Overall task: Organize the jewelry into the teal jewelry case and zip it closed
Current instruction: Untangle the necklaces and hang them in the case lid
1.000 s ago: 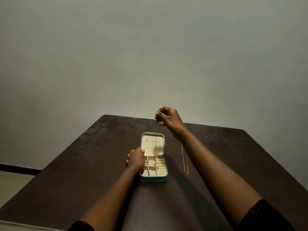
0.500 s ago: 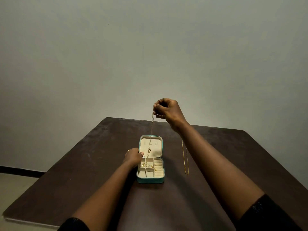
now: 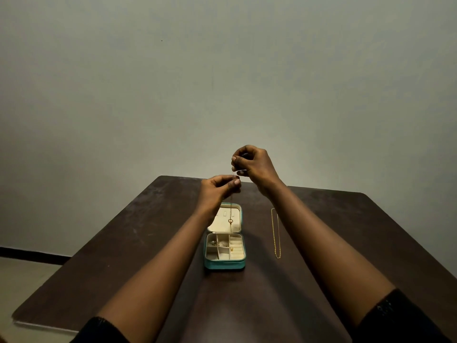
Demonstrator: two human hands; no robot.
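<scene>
Fingertips of left hand and right hand pinched on hair-thin necklace, barely visible, ring pendant dangling over open case lid. Tray contents too small to identify. Second chain flat on table, right of case.

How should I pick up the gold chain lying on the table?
Pinch the gold chain at its near end, coming straight down from above with your fingertips. It lies flat and thin on the table, stretched in a narrow line, so there is nothing to wrap around. Lifting one end probably lets it hang untangled.
</scene>
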